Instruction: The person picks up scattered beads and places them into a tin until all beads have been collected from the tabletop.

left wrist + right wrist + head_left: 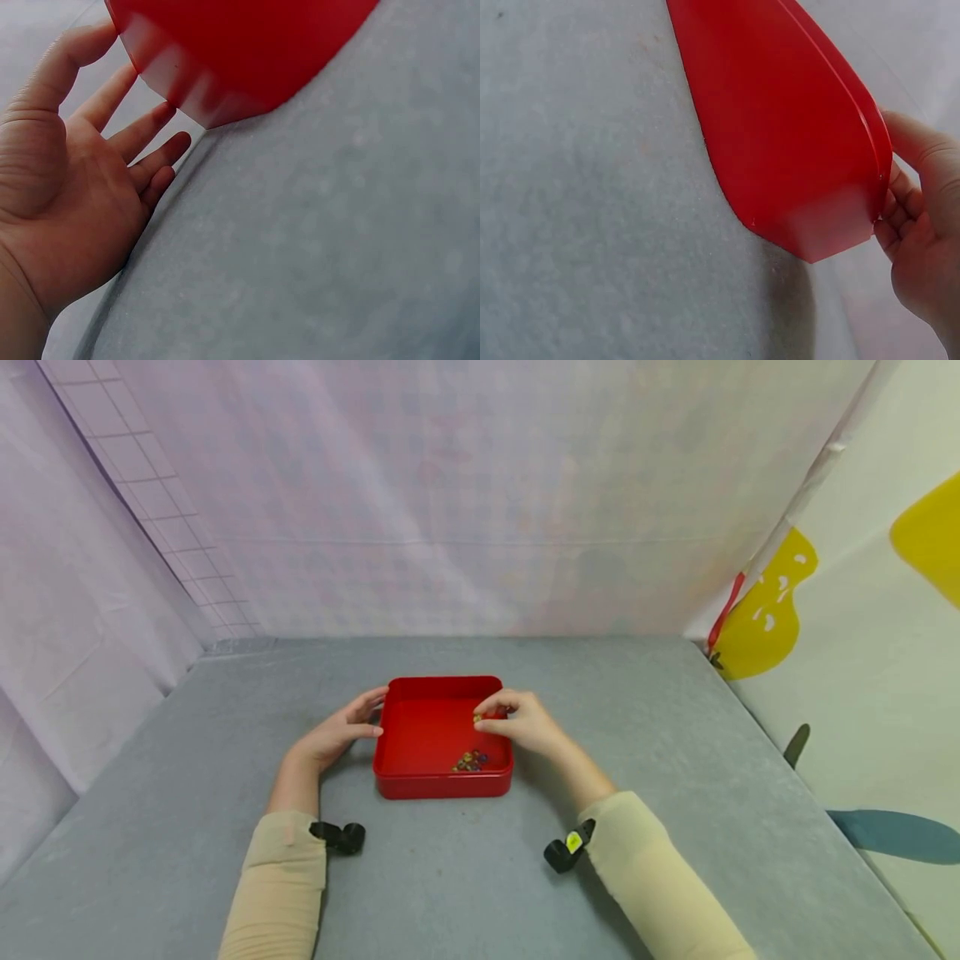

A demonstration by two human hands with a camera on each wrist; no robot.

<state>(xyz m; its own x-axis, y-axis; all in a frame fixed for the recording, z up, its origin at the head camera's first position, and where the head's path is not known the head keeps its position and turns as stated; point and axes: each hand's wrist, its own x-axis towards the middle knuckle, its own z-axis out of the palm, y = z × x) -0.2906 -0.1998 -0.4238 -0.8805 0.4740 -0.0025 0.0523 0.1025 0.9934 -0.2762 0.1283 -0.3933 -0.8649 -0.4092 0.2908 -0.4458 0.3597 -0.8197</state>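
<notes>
A square red tray (pixel 420 731) with raised walls sits on the grey table. My left hand (pixel 341 731) is at its left side, thumb near the rim. The left wrist view shows that hand's loosely spread fingers (pixel 142 135), fingertips right at the tray's outer wall. Over the tray's right side, my right hand (pixel 521 720) pinches a small yellowish bead-like piece (pixel 477 718) between thumb and fingers. A small heap of multicoloured bead-like pieces (pixel 471 762) lies in the tray's front right corner. In the right wrist view, the tray wall hides the right fingertips.
Grey cloth covers the table (pixel 450 885) around the tray. A pale curtain (pixel 480 502) hangs behind it, and a white sheet with yellow and blue-grey shapes (pixel 892 693) borders the right side. Both wrists carry small black cameras.
</notes>
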